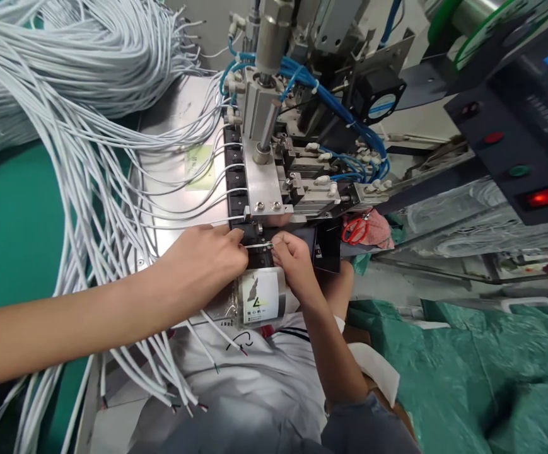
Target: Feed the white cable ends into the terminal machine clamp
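A white cable (257, 246) runs between my two hands, over a dark fixture at the near end of the machine (262, 183). My left hand (207, 252) is closed around it on the left side. On the right, my right hand (292, 255) pinches the cable's tip, its thumb and fingertips pressed together; the small end is mostly hidden. Just beyond, several white cables (198, 205) lead from the left into a row of black slots (234, 170). Below my hands hangs a warning label (260, 296) in clear plastic.
Large bundles of white cable (89, 57) lie at the left on a green surface (13, 214). Red-handled scissors (355, 230) rest by a pink cloth (376, 228). A control box (524, 139) with a lit red switch stands at the right. Green sheeting (491, 372) covers the lower right.
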`<move>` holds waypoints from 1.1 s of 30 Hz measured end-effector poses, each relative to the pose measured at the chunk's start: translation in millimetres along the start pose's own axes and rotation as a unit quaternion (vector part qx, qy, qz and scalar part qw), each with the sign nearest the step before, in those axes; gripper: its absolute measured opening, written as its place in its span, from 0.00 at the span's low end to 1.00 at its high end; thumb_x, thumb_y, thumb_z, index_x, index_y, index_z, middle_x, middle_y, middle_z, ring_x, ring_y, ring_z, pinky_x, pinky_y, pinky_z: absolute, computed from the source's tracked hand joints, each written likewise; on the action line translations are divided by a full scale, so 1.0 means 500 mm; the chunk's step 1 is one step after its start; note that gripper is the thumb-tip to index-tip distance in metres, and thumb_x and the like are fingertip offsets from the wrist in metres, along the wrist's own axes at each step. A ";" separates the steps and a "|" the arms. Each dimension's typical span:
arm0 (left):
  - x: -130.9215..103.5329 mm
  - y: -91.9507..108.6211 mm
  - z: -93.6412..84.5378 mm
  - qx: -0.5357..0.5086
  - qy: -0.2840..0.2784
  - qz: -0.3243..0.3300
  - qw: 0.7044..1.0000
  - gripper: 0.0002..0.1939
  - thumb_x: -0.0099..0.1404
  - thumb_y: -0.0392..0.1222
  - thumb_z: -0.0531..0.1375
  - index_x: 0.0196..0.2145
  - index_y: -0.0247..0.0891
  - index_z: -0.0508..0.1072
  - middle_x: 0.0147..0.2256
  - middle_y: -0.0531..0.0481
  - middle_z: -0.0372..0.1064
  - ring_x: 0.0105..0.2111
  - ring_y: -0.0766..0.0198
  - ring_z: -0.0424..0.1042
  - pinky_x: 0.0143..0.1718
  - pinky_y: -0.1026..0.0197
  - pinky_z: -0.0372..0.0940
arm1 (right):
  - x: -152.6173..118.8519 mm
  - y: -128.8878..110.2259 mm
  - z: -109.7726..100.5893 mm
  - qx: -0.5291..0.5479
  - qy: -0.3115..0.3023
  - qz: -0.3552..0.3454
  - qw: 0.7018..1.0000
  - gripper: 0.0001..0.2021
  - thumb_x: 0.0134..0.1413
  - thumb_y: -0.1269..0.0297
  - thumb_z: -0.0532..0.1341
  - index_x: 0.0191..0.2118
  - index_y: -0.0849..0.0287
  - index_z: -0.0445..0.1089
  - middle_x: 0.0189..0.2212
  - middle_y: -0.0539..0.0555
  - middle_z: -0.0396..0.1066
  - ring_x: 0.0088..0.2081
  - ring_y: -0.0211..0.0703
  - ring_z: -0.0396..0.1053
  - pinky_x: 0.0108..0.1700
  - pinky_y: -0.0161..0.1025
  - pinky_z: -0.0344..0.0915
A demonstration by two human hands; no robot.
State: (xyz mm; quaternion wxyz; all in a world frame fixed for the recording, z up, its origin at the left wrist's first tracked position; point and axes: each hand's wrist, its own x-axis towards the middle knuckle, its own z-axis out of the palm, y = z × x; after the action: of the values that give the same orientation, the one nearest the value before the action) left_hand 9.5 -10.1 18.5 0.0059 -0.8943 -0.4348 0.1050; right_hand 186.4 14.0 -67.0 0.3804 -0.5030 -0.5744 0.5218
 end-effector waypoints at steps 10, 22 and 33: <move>0.003 -0.032 0.026 0.032 0.070 -0.101 0.992 0.12 0.58 0.26 0.50 0.36 0.31 0.71 0.23 0.45 0.66 0.17 0.67 0.62 0.17 0.64 0.45 | -0.212 -0.066 0.046 -0.268 0.121 -0.151 0.944 0.03 0.53 0.71 0.59 0.34 0.57 0.69 0.21 0.48 0.70 0.19 0.35 0.62 0.24 0.34 0.59; -0.012 0.014 0.009 -0.389 0.183 0.125 0.894 0.13 0.68 0.39 0.50 0.40 0.33 0.73 0.33 0.46 0.69 0.31 0.67 0.69 0.32 0.66 0.63 | -0.168 -0.091 0.027 -0.115 0.171 -0.108 0.973 0.07 0.47 0.69 0.64 0.35 0.56 0.71 0.30 0.51 0.73 0.29 0.39 0.70 0.31 0.36 0.67; 0.002 0.008 0.027 -0.463 0.278 0.139 0.830 0.08 0.65 0.31 0.53 0.37 0.32 0.72 0.31 0.48 0.67 0.31 0.70 0.66 0.32 0.67 0.62 | -0.116 -0.089 0.027 0.129 0.131 -0.138 0.973 0.03 0.50 0.65 0.64 0.29 0.56 0.75 0.27 0.50 0.71 0.29 0.36 0.68 0.31 0.34 0.65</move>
State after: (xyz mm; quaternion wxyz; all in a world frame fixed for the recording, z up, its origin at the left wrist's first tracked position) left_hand 10.7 -12.7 4.8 -0.3025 -0.8349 -0.2836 -0.3619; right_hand 177.3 -43.3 -20.3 0.5822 -0.4299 -0.5115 0.4633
